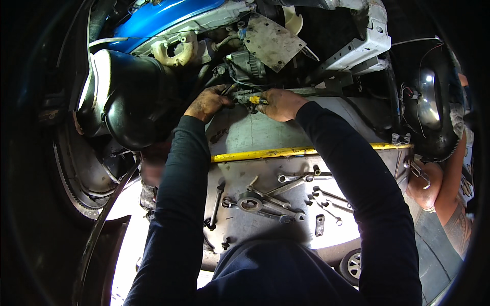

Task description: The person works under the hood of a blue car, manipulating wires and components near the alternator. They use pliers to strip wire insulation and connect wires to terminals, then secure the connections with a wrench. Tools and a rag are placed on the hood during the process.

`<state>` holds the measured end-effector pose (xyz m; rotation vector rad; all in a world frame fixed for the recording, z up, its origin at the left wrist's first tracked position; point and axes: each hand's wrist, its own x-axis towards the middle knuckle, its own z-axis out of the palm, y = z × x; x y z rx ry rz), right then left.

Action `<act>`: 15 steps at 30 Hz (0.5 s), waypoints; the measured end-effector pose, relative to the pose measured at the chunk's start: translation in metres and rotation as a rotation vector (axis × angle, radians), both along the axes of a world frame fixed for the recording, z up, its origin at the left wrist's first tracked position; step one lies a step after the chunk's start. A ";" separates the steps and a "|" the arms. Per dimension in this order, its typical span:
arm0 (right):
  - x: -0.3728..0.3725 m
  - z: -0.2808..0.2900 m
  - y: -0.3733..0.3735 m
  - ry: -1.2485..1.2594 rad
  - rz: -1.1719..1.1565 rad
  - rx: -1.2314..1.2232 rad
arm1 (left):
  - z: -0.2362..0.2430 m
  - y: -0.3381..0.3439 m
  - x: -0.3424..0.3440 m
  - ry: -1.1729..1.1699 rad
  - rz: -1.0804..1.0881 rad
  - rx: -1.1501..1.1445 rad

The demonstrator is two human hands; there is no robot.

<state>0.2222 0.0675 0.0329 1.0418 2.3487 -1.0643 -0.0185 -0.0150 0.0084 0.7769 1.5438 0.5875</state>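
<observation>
Both my arms, in dark long sleeves, reach up into the underside of a blue vehicle. My left hand point(208, 102) has its fingers curled around cables and a dark part below the engine block point(245, 64). My right hand point(279, 104) is closed on a small tool with a yellow piece point(254, 99) at its tip, pressed against the same spot. The two hands are almost touching. What sits between the fingers is partly hidden in shadow.
A metal platform point(265, 135) with a yellow edge strip point(286, 152) lies below my hands. Several wrenches point(293, 178) and a round metal part point(250, 204) lie on the lower tray. A black plastic housing point(127, 97) is at left. Another person's arm point(434, 183) shows at right.
</observation>
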 end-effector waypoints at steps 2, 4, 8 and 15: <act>0.000 0.000 0.000 0.029 -0.009 0.011 | -0.001 -0.001 -0.001 -0.044 0.025 -0.008; 0.000 0.001 0.001 0.019 -0.001 0.005 | -0.003 -0.002 -0.002 -0.023 0.024 0.003; 0.001 0.001 0.004 -0.007 0.029 -0.008 | -0.007 -0.001 -0.003 0.002 0.018 -0.021; 0.005 -0.009 -0.003 0.047 0.001 0.062 | -0.010 -0.002 -0.004 0.031 0.012 -0.018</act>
